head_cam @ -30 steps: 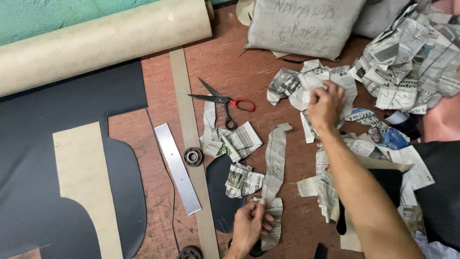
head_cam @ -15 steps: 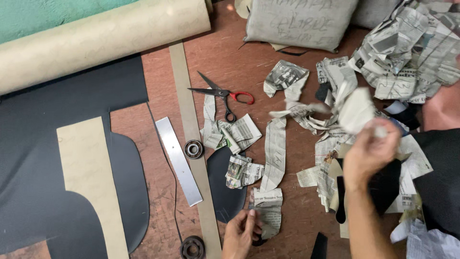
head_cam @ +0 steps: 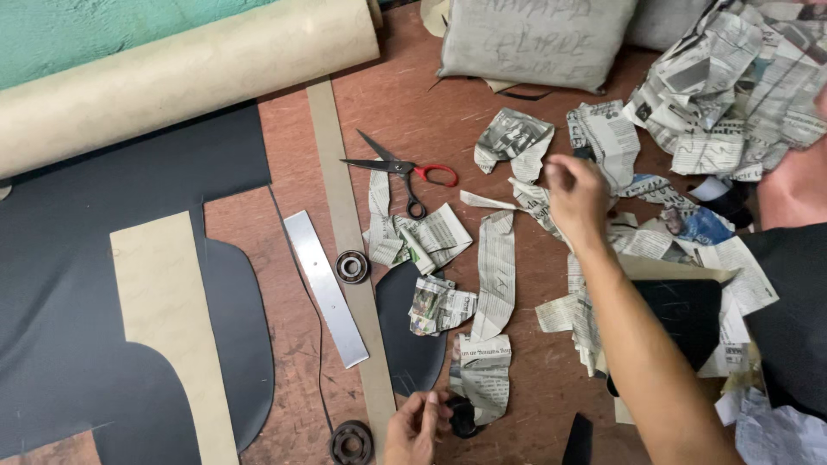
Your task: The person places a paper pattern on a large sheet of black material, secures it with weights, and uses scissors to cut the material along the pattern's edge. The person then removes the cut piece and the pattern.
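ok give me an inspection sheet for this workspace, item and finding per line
surface: reddish-brown scratched floor, mostly covered.
job's things: torn newspaper strips spread mid-floor; a small dark object lies at the bottom strip's lower end.
clutter: red-handled scissors lying open, metal ruler, round metal bearing, a second ring at the bottom edge, black sheet with a tan pattern piece on it.
grippers: left hand at the dark object; right hand closed over the newspaper pieces, what it grips unclear.
cables: thin dark cord beside the ruler.
surroundings: tan paper roll, grey cushion, crumpled newspaper heap.
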